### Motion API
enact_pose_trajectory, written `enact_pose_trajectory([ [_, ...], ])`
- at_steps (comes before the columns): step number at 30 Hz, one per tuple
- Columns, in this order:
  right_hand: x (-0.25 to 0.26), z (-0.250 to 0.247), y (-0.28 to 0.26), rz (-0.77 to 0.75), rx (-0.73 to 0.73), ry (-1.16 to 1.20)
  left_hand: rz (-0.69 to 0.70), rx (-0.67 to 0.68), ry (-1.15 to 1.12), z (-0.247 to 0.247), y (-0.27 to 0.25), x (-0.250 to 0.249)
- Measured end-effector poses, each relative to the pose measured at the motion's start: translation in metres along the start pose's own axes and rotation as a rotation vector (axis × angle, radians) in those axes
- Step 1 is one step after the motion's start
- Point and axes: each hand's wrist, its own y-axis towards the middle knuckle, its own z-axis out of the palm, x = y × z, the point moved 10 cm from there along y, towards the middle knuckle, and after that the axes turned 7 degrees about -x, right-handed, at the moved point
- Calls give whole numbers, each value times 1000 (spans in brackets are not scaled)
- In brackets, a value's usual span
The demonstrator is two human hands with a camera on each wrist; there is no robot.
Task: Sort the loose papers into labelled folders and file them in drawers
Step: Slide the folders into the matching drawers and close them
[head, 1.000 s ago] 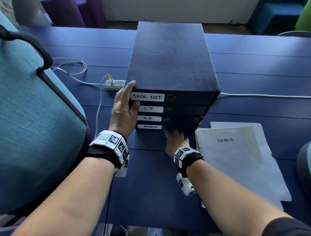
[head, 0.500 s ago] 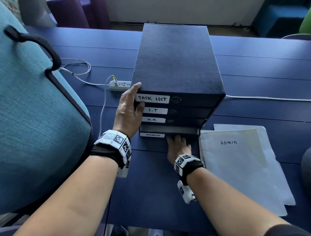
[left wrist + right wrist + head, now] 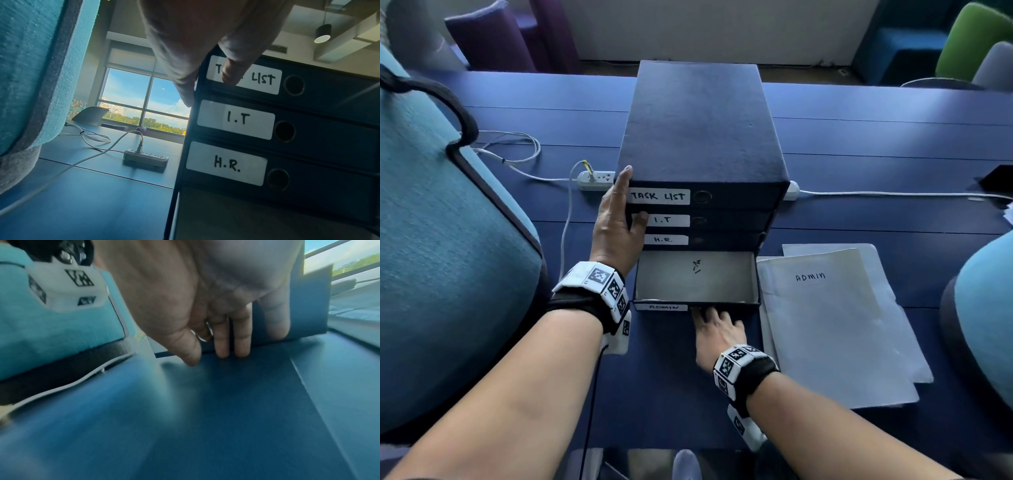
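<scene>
Bracing the drawer box [image 3: 702, 137] with my left hand [image 3: 616, 226], I have straight fingers laid flat along its left front corner, the thumb [image 3: 232, 73] pressing on the TASK LIST label [image 3: 659, 196]. That hand is spread and holds nothing.

My right hand [image 3: 717, 334] sits at the front of the ADMIN drawer [image 3: 695, 281], which stands pulled out from the bottom of the box. Its fingers [image 3: 242, 340] reach down against the drawer's front face, fingertips at the lower edge where it meets the worktop [image 3: 661, 394]; whether they hook under the edge I cannot tell, since that view is blurred. The drawer shows a bare grey floor with a small pen mark.

Above the open drawer, the I.T drawer [image 3: 726, 221] and H.R. drawer [image 3: 722, 240] are pushed in, as is the top one.

Just right of the box, the ADMIN folder [image 3: 832, 325] lies flat on the worktop, with another sheet [image 3: 887, 294] showing from under it.

Behind the box, to its left, lies a power strip [image 3: 595, 180] with a cable [image 3: 565, 219] plugged in. A teal chair [image 3: 441, 257] stands left of the box.
</scene>
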Motion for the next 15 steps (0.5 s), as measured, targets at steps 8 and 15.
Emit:
enact_pose_trajectory([
  [8,-21,-41,-12,-33,-193,148,-23,-55,79,-4,-29,-3],
  [15,-88,-62,-20,88,-297,298,-118,39,123,25,-85,-7],
])
